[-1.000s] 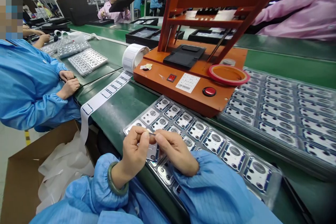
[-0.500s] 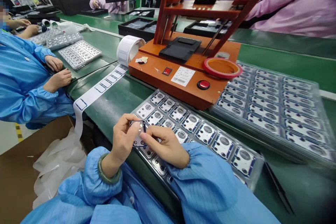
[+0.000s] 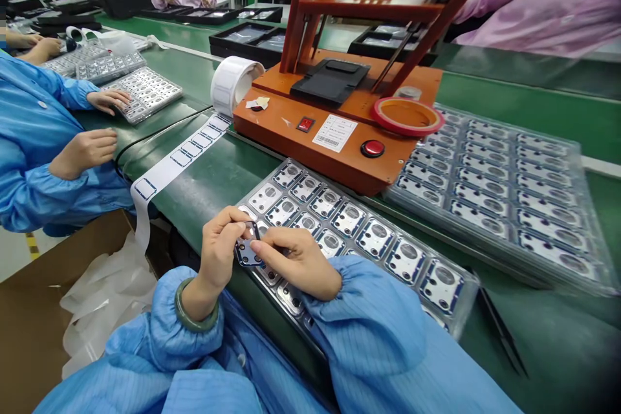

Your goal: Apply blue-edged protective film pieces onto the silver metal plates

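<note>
A small flat plate with rounded corners, round holes and a dark blue edge is held up between my two hands. My left hand pinches its upper left edge between thumb and fingers. From the other side, my right hand has its thumb on the plate's face, with the fingers curled behind it. Beneath my hands lies a clear plastic tray, its pockets holding rows of similar silver plates. Part of the tray is hidden by my hands and right sleeve.
An orange press stands behind the tray, a red tape roll on it. A label roll trails its strip leftward. Stacked trays and black tweezers lie right. A box holds backing paper. A co-worker's hand is left.
My left thumb has shifted up to the plate's top edge, uncovering more of its face. The view has moved slightly. At left, the co-worker's hands have separated, one reaching onto a tray.
</note>
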The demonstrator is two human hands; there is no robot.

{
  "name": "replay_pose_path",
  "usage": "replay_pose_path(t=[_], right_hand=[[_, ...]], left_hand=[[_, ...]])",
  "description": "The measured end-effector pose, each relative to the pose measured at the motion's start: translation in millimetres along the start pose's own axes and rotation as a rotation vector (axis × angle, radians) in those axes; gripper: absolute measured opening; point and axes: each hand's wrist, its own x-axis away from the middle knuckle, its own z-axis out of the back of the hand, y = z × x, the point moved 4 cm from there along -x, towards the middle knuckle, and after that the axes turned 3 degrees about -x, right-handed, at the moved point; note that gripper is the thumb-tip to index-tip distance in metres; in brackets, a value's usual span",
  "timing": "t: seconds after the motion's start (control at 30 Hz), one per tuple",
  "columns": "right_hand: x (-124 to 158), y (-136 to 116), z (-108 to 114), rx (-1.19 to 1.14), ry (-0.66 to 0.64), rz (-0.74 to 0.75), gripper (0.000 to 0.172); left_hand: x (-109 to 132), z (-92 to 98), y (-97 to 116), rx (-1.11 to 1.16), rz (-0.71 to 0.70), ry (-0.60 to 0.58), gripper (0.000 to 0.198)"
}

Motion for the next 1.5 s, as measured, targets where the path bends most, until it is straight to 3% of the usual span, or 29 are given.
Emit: replay_pose_path(t=[0.33,0.57,0.8,1.03,1.3,1.5], right_hand=[[0.3,0.1,5.5,-0.153,0.028,-0.179,0.038],[-0.9,-0.9,3.7,-0.163,0.028,-0.2,0.042],[-1.2,3.8,2.4,-0.27,-0.023,-0.249,0.045],[0.2,8.0,-0.7,-0.297,-0.09,-0.261,0.026],[-0.2,8.6,-0.4,-0.289,-0.055,-0.266,0.02],[0.6,10.6,-0.8,-0.308,-0.065,-0.28,0.02]], left_hand=[[0.8,4.3,1.7,0.206,0.083,-0.077,0.03],[-0.2,8.2,-1.5,0.128,0.127,0.012,0.026],[-1.1,15.8,-7.1,-0.083,0.013,0.172,0.028],[-0.6,20.3,-7.3,-0.117,-0.082,0.291,0.027],[0.9,16.2,-2.7,0.13,-0.041,0.178,0.028],[2.2,17.1,-4.1,0.103,-0.006,0.189,0.021]])
